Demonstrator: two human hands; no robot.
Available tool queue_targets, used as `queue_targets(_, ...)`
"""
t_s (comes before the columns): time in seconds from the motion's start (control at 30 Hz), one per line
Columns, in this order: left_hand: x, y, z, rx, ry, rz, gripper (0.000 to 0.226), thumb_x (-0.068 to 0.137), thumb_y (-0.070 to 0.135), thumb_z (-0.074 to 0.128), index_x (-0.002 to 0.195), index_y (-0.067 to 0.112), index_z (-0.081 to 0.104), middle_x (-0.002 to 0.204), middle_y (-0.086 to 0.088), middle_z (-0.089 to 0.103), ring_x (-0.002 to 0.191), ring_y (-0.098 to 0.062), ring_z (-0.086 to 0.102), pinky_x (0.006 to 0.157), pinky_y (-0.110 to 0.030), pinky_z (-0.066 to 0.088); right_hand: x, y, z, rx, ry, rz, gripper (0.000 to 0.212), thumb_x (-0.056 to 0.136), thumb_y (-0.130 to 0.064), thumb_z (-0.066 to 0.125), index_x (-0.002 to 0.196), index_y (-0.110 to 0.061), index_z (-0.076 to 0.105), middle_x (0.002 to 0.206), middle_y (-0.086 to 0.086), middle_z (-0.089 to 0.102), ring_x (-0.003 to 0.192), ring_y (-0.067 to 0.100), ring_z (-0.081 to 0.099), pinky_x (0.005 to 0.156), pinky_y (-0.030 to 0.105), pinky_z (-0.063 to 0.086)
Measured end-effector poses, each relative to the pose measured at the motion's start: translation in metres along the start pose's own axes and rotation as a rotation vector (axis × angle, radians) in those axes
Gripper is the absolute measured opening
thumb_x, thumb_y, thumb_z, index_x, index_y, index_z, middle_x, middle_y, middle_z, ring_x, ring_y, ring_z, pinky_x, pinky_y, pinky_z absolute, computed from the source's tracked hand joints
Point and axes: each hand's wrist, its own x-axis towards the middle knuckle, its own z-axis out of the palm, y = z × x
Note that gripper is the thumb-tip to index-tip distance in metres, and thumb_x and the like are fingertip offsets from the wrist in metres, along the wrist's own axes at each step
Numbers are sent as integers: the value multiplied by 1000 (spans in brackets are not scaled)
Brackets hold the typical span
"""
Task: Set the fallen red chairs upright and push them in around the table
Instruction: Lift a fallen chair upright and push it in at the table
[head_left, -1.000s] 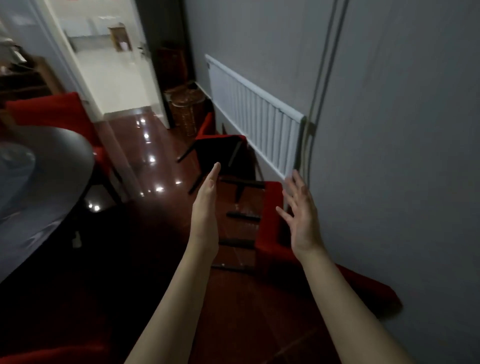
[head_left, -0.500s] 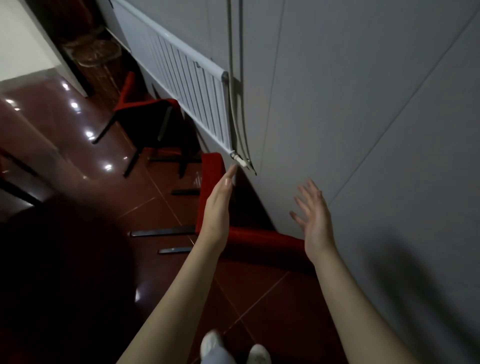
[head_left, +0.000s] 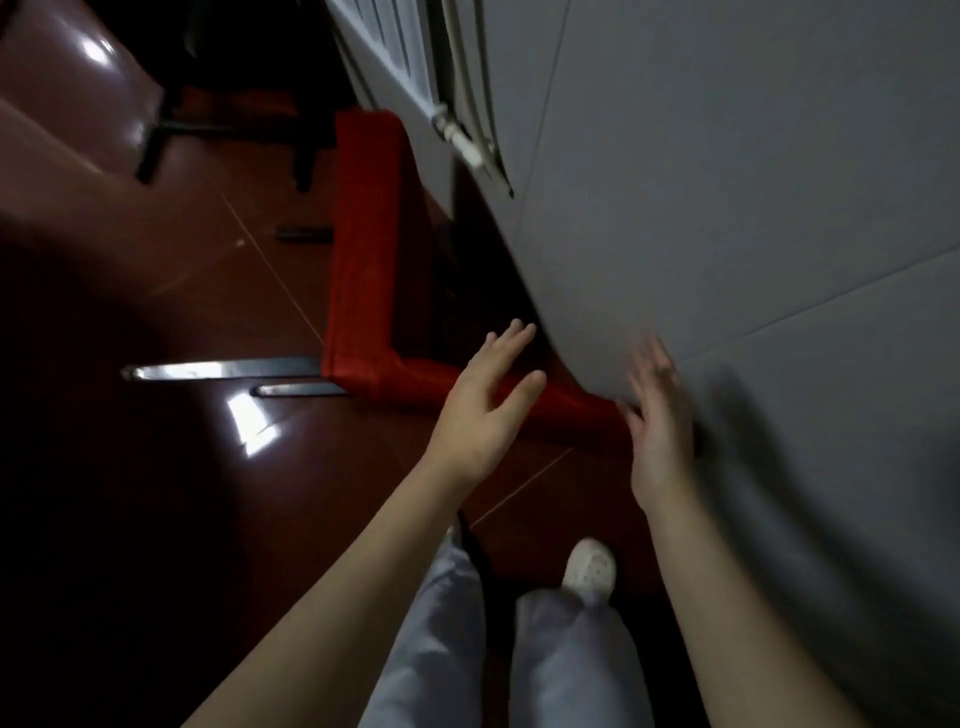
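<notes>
At the far left the floor (head_left: 156, 291) is glossy dark red tile, with a bright patch of reflected light near the top corner and another lower down toward the middle. Up at the top, a far chair (head_left: 228, 101) shows dark legs and a strip of red; too little of it is in view to tell how it stands. Nearer, two legs (head_left: 223, 370) of dark, gleaming metal lie level and point left, one just above the other, and a shorter dark stub shows higher up. They belong to the chair (head_left: 363, 249) — red, padded, fallen on its side on the floor close along the wall's foot. Its two upholstered panels make an L: one runs away from the person beside the wall, the other runs right toward the wall, and they meet at a rounded corner where the legs come out. The fabric is a deep, even red, darker where shadow falls between chair and wall. Above it a white radiator (head_left: 387, 47) hangs with pale pipes (head_left: 470, 109) at its end. The left hand (head_left: 485, 400) is spread, fingers straight, thumb out, held over the nearer panel and grasping nothing; contact cannot be told. The right hand (head_left: 660, 421) is blurred, fingers loose and extended, gripping nothing, at that panel's end by the wall (head_left: 753, 208) — grey, in large tiles. Below, pale trousers (head_left: 571, 649) and a white shoe (head_left: 589, 569).
</notes>
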Motion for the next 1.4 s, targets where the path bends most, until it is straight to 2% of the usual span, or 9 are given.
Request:
queue_targets(0.07,21,-46,34,151,-2,6,54,94,39,51,146,31,39,155,9,31,147,-10,14,119,-35,15,30,41,-16,-425,18,-126,56,94,-38,53,146,-24,38,146,0,45,136,17,41,106,29,36)
queue_targets(0.17,39,-116,91,571,-92,-35,58,97,27,50,151,23,30,159,-1,22,149,-24,9,121,-44,10,64,105,-47,-1249,-124,-334,76,85,-46,57,152,-27,25,154,2,35,146,26,20,116,52,3)
queue_targets(0.23,45,-153,131,808,-164,54,65,94,26,55,152,20,27,161,-5,18,149,-30,5,121,-49,7,80,140,-69,-1440,-220,-285,90,83,-43,65,154,-32,11,159,0,23,149,23,7,116,50,-6)
queue_targets(0.37,71,-186,183,1009,-213,176,83,85,35,66,153,22,22,162,-9,12,148,-35,3,117,-52,-3,112,175,-105,-1548,-246,-165,100,83,-38,67,153,-33,-5,163,0,8,149,23,-2,116,50,-6)
queue_targets(0.5,101,-194,208,1211,-330,124,89,90,42,60,155,27,0,163,-7,-8,146,-38,-13,110,-63,-14,135,197,-130,-1601,-263,-192,101,79,-32,73,154,-31,5,162,1,14,149,25,8,117,51,0)
queue_targets(0.63,120,-191,215,1277,-372,114,80,92,34,59,154,28,9,160,-6,15,147,-38,8,109,-70,-7,155,201,-146,-1657,-230,-252,102,70,-34,81,152,-26,21,154,7,33,143,28,27,116,49,14)
queue_targets(0.8,130,-179,217,1287,-402,62,65,87,32,65,143,23,34,137,-4,46,128,-34,40,112,-61,15,165,193,-151,-1689,-233,-145,87,72,-39,77,145,-23,34,137,9,48,126,32,43,105,46,31)
queue_targets(1.0,141,-165,205,1309,-436,41,58,85,41,69,133,17,46,132,-6,49,125,-30,42,106,-47,28,156,179,-137,-1752,-237,-151,66,81,-25,70,140,-19,41,131,12,50,118,35,44,95,43,35)
queue_targets(1.4,113,-118,153,1315,-506,-49,61,86,44,66,136,18,41,136,-6,44,127,-28,41,106,-50,29,107,121,-106,-1768,-367,-203,63,89,-36,60,144,-29,31,138,2,43,124,26,41,97,39,35)
